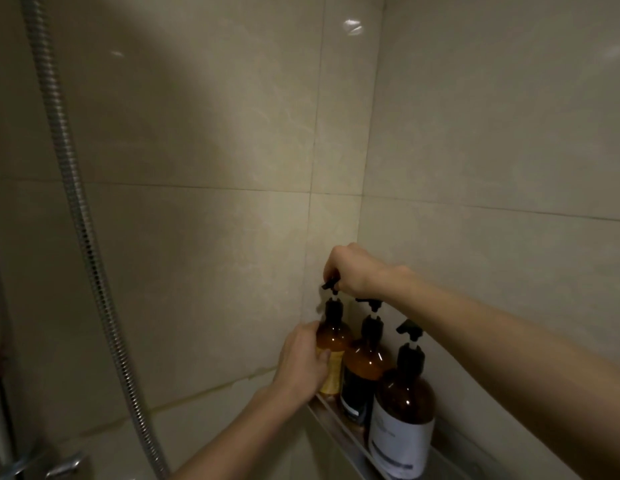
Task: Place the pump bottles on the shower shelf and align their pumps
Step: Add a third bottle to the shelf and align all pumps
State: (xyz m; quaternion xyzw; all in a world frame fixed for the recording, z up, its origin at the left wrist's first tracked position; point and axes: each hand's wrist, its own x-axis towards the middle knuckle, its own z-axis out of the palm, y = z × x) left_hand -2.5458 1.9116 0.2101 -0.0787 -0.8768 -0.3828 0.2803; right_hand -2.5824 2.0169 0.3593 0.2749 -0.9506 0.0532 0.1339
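A metal shower hose [75, 202] hangs down the left wall. The left grip [303, 358] wraps round the body of the yellow-labelled bottle [334, 341], the farthest on the corner shelf [339, 431]. The right grip [353, 270] pinches that bottle's pump head [329, 284]. Just right stand the dark-labelled bottle [365, 365] and, nearest, the white-labelled bottle [404, 417], upright in a touching row, nozzles pointing left.
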